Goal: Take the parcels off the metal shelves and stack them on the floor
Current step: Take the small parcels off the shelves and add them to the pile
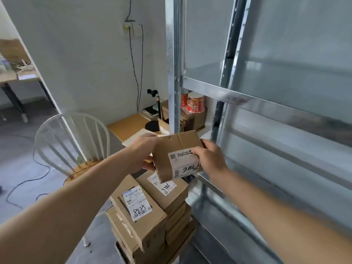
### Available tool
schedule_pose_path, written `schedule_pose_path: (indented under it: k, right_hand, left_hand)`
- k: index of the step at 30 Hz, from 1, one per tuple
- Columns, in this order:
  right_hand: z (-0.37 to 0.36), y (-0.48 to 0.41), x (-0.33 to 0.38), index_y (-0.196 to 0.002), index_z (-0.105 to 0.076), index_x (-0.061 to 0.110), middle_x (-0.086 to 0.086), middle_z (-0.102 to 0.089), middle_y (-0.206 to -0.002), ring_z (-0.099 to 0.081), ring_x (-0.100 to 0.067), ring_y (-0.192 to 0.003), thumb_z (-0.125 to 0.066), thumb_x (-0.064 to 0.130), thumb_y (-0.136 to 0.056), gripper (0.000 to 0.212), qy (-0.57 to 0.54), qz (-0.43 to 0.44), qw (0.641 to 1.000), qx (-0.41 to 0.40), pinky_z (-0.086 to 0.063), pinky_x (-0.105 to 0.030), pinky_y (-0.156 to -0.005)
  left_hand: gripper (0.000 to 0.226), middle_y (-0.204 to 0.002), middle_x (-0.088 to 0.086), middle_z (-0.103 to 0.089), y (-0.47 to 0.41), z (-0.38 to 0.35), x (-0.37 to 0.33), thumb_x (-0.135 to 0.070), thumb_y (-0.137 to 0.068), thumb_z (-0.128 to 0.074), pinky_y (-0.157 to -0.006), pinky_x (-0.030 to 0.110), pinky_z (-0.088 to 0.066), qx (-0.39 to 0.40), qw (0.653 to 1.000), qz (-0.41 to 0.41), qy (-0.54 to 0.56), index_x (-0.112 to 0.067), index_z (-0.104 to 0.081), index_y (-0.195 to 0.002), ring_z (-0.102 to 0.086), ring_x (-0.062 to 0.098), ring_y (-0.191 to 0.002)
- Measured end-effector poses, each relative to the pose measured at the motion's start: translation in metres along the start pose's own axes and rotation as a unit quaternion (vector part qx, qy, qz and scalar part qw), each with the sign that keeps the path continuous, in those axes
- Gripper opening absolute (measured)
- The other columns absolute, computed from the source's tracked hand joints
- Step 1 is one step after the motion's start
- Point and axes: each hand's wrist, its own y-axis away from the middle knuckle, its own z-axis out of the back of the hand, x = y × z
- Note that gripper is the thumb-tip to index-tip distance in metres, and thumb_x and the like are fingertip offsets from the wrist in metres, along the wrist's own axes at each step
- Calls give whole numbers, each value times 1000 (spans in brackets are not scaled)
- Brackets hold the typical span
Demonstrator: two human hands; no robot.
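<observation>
You've got the parcel (pixel 178 154) mid-air over the stack (pixel 148 216), beside the shelves (pixel 247 100); left hand (pixel 142 153) clamps one end, right hand (pixel 209 159) fingers (pixel 196 150) pinch the other; lower it flat, square the edges, release once seated.

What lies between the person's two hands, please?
In the head view, a labelled parcel lies between the left hand and right hand, both gripping it above the stack of parcels.

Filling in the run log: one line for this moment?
left hand, right hand: grip parcel | parcel: above floor stack | metal shelves: beside stack
</observation>
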Motion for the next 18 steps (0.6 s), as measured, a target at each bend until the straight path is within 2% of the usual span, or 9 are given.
schedule_pose_path:
  k: [2, 5, 8, 10, 14, 16, 18]
  right_hand:
    - [-24, -18, -6, -102, -70, 24, -1, -76, -88, -71, -24, -91, -58, 28, -70, 34, -7, -25, 1000, -9, -58, -40, -75]
    - [-52, -41, -19, -111, -67, 23, 0, -74, -93, -70, -22, -92, -62, 16, -83, 29, 6, -51, 999, -18, -50, -30, -69]
    - [-72, -61, -31, -99, -68, 24, 1, -76, -89, -72, -23, -90, -62, 16, -86, 17, 36, -73, 997, -14, -58, -37, -73]
    - [-86, -78, -37, -93, -69, 24, 2, -76, -85, -72, -21, -86, -62, 18, -85, 11, 69, -72, 995, -11, -60, -38, -74]
    - [-110, -106, -52, -88, -69, 13, -11, -73, -89, -71, -26, -80, -61, 15, -84, 9, 123, -62, 991, 9, -50, -23, -52]
    - [-119, -116, -61, -93, -68, 18, -11, -69, -100, -68, -22, -87, -61, 20, -86, 11, 150, -65, 986, 18, -45, -23, -55]
    - [-128, -124, -72, -119, -67, 22, -6, -65, -111, -62, -17, -96, -61, 21, -92, 28, 184, -68, 980, 34, -44, -22, -63]
  left_hand:
    - [14, -112, 14, -62, -32, 15, 7, -17, -99, -54, -80, 50, -60, 6, 1000, 22, -6, -15, -60, -111, -65, 35, -103]
    - [15, -111, 15, -64, -75, 30, 24, -16, -98, -55, -81, 53, -60, 16, 998, 59, -6, -14, -60, -112, -67, 36, -101]
    - [17, -115, 18, -66, -110, 38, 43, -15, -97, -56, -76, 51, -61, 19, 996, 87, -4, -12, -59, -113, -68, 37, -99]
    - [21, -111, 16, -67, -132, 43, 56, -16, -97, -57, -68, 44, -63, 20, 994, 105, -1, -10, -57, -117, -70, 33, -93]
    - [22, -99, 14, -70, -168, 48, 81, -20, -95, -61, -56, 34, -60, 8, 991, 130, 8, -6, -61, -112, -71, 27, -80]
    - [17, -100, 13, -69, -181, 49, 93, -19, -95, -61, -52, 31, -57, 8, 991, 136, 2, -8, -60, -108, -70, 25, -81]
    - [18, -106, 14, -69, -195, 51, 103, -18, -94, -61, -58, 32, -59, 11, 988, 150, -13, -8, -60, -110, -69, 27, -87]
